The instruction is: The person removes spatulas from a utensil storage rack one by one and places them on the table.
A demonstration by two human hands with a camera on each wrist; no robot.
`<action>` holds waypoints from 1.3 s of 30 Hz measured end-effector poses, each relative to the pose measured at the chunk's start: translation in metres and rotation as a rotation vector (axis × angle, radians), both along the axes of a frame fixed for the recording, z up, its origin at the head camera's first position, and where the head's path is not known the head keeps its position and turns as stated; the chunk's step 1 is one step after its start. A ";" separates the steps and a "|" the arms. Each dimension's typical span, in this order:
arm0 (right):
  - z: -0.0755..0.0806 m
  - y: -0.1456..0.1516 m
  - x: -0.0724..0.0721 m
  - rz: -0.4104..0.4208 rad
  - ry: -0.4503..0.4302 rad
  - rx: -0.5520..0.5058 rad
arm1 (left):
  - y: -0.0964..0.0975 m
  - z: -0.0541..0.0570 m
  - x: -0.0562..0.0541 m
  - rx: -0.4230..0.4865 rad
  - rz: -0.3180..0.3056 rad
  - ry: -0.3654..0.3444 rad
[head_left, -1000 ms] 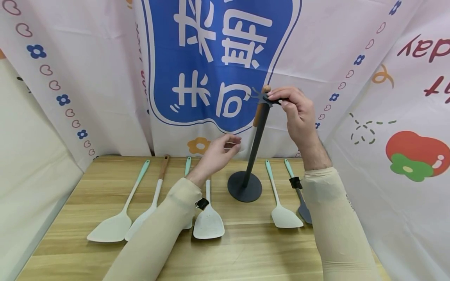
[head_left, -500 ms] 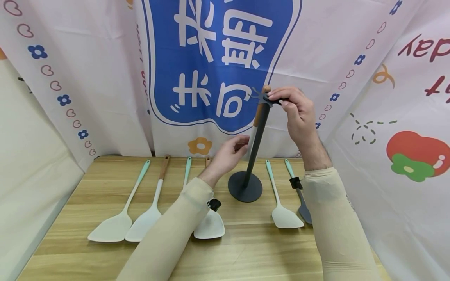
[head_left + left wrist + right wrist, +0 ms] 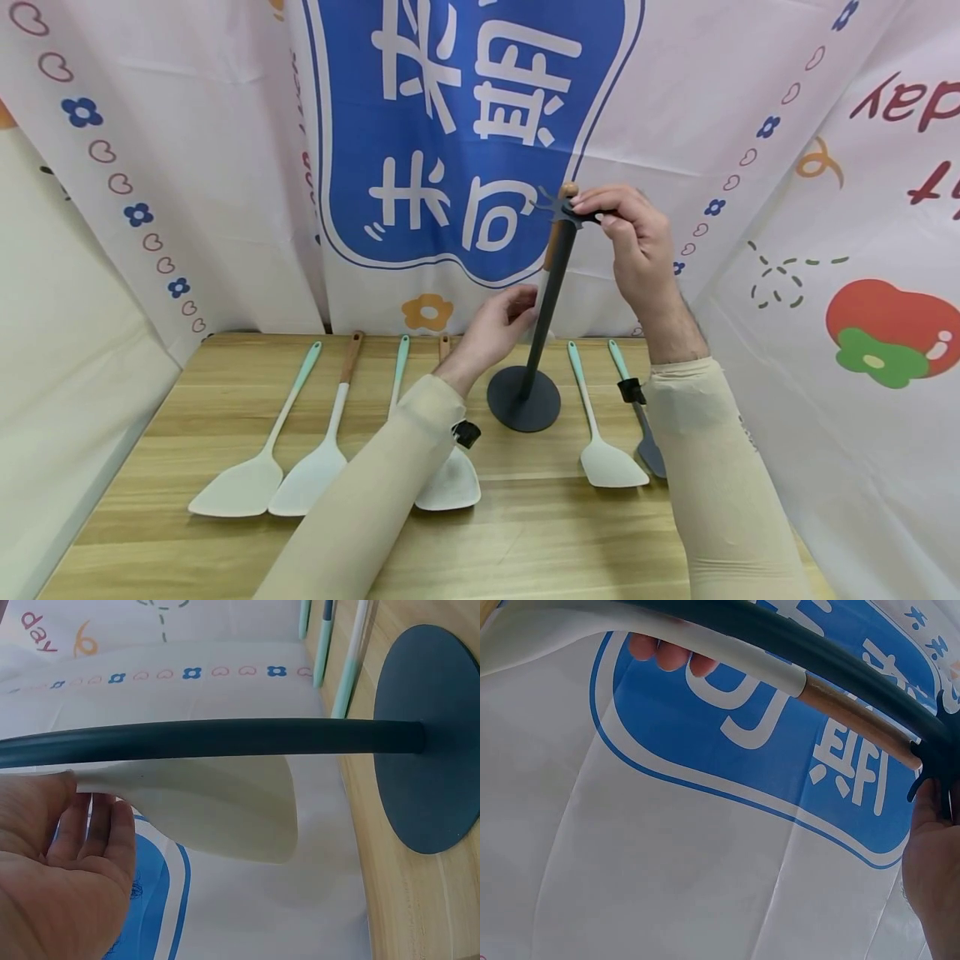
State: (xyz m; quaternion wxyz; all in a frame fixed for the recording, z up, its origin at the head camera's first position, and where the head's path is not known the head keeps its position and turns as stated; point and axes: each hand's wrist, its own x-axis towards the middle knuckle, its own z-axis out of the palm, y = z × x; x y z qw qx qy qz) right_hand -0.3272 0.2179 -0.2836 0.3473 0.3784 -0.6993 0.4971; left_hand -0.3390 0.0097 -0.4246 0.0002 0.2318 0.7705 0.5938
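Observation:
A dark upright stand [image 3: 547,308] with a round base and a ring of hooks [image 3: 553,207] at its top rises from the table. Behind its pole a white spatula [image 3: 217,810] with a wooden handle [image 3: 859,722] hangs upright, blade down, its handle end up at the hooks. My left hand [image 3: 498,325] grips this spatula's neck just above the blade, thumb on one side and fingers on the other. At the stand's top, my right hand [image 3: 633,237] pinches one of the hooks.
Several spatulas lie on the wooden table [image 3: 525,542]. Left of the stand are a mint-handled one [image 3: 243,483], a wooden-handled one [image 3: 309,482] and others under the left arm. To the right lie a white one [image 3: 611,462] and a grey one [image 3: 649,454]. Printed cloth hangs behind.
My left hand has moved right, toward the pole, and taken hold of the hanging spatula's neck. The right hand stays on the hook, and the stand has not moved.

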 end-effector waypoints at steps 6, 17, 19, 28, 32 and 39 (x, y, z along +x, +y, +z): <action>0.000 0.000 0.000 0.000 0.004 0.001 | 0.001 0.001 -0.002 0.016 0.007 0.008; 0.000 0.001 0.001 0.002 -0.013 0.007 | -0.002 0.007 0.002 -0.004 0.033 0.004; 0.000 0.001 0.001 -0.005 -0.011 0.011 | -0.002 0.008 0.002 -0.001 0.039 0.009; 0.000 0.000 0.002 -0.017 -0.009 0.014 | -0.007 0.009 0.001 -0.012 0.086 -0.001; 0.000 0.000 0.002 -0.016 -0.011 0.016 | -0.009 0.010 0.001 -0.015 0.104 -0.008; -0.001 0.000 0.002 -0.011 -0.013 0.002 | -0.014 0.010 0.003 -0.013 0.129 -0.024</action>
